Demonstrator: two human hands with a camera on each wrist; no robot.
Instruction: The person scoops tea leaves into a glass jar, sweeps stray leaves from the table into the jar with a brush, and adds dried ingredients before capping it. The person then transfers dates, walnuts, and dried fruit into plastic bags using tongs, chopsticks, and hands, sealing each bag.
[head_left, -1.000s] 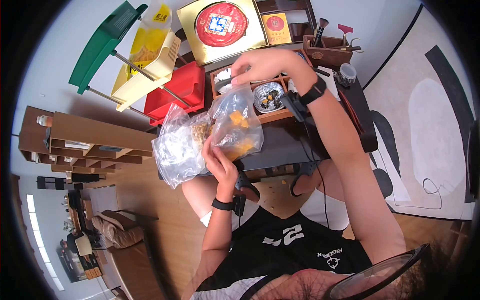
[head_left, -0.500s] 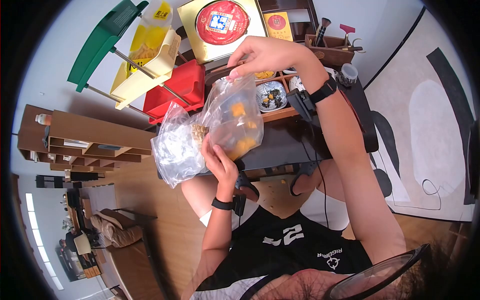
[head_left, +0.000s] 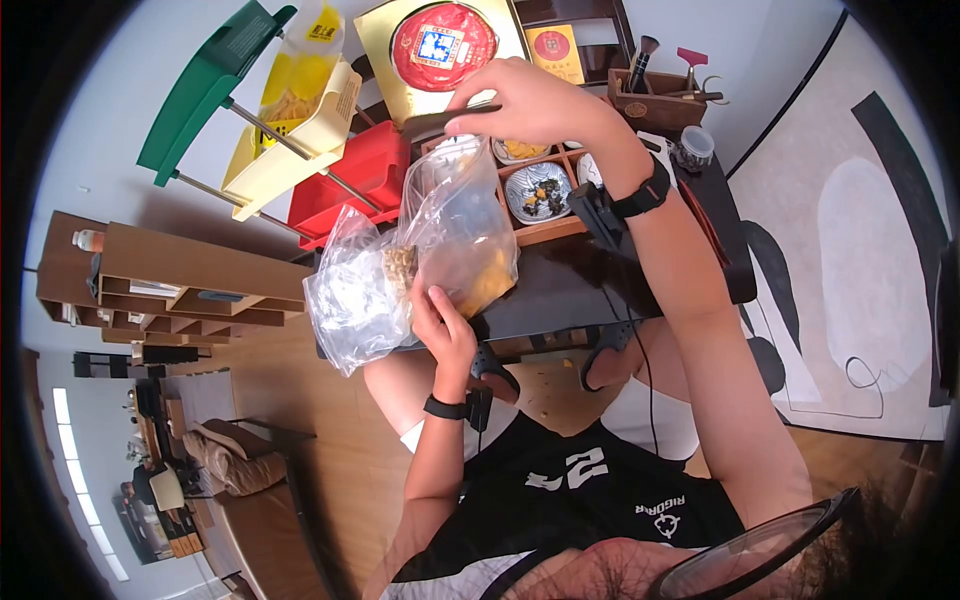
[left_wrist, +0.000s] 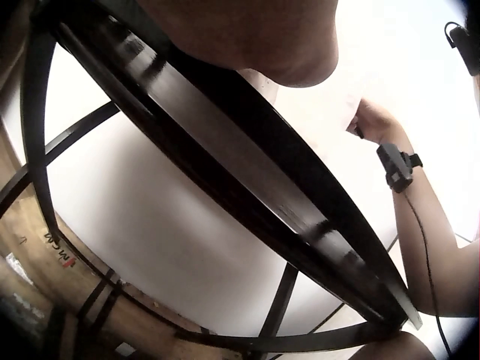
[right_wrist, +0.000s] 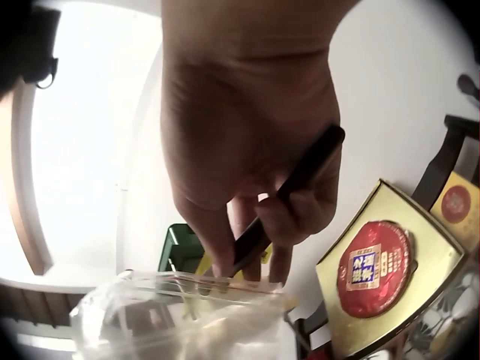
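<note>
My right hand [head_left: 525,100] is raised over the table, gripping a dark stick-like tool [right_wrist: 311,161] in its curled fingers. Its fingertips also pinch the upper rim of a clear plastic bag [head_left: 455,205], which hangs upright from them. Orange pieces [head_left: 492,282] lie in the bag's lower corner. Against the bag's lower left side rests my left hand [head_left: 447,335], thumb and fingers loosely extended. Beside it is a second crinkled clear bag [head_left: 350,300] with tan, nut-like pieces [head_left: 400,265]. The left wrist view shows mostly the dark table's underside, with the bags out of sight.
A compartment tray [head_left: 555,232] holds small dishes, one with dark and orange bits [head_left: 540,192]. Left of it stands a green, cream and red tiered rack [head_left: 375,175]. Behind are a gold box [head_left: 380,50] with a red disc and a brown tool holder [head_left: 660,108].
My right hand has moved up and away, raising the bag's rim. The orange pieces that were midway up the bag have slid to its bottom corner. My left hand has barely moved.
</note>
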